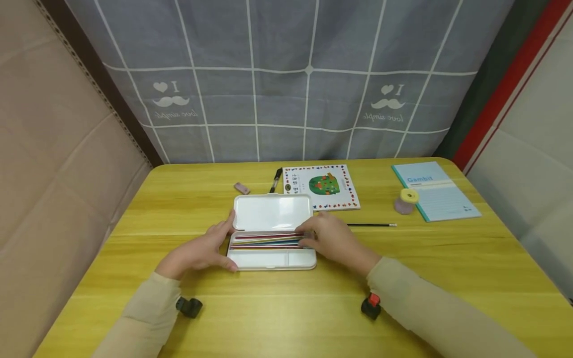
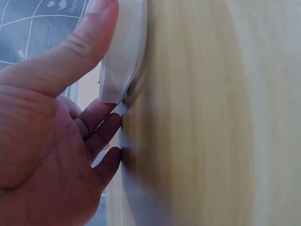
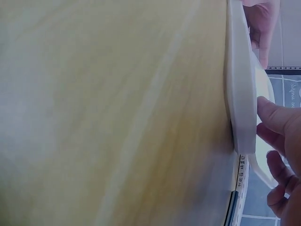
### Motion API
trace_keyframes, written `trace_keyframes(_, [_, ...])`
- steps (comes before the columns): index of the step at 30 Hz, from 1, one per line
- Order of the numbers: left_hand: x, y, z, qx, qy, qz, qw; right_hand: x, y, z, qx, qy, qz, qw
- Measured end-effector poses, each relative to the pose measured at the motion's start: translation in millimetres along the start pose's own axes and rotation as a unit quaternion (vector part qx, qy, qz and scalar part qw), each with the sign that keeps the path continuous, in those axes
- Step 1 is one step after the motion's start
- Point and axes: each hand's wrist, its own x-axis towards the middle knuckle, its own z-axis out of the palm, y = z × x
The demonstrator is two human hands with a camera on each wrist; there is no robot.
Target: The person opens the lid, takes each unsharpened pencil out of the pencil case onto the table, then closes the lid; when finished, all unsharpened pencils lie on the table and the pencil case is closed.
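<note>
Already we have coloured pencils (image 1: 267,239) lying in the open pencil case (image 1: 270,233), our left hand (image 1: 199,252) gripping its end, our right hand (image 1: 329,237) pinching their tips, one pencil (image 1: 371,225) beyond it on the bench (image 1: 286,308).

"Gambit" on the blue notebook (image 1: 436,190); mirrored "I", moustache, "love simple" on the grey curtain (image 1: 286,79).
</note>
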Motion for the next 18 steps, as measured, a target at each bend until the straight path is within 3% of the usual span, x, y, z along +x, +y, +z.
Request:
trace_keyframes(11, [-2.9, 6.6, -5.1, -0.003, -0.009, -0.003, 0.9999, 5, -12, 1, -0.045, -0.045, 0.022, 0.998])
trace_keyframes(18, [-3.4, 8.7, -5.4, -0.012, -0.011, 0.002, 0.9999, 6, -16, 4, -0.064, -0.040, -0.007, 0.997])
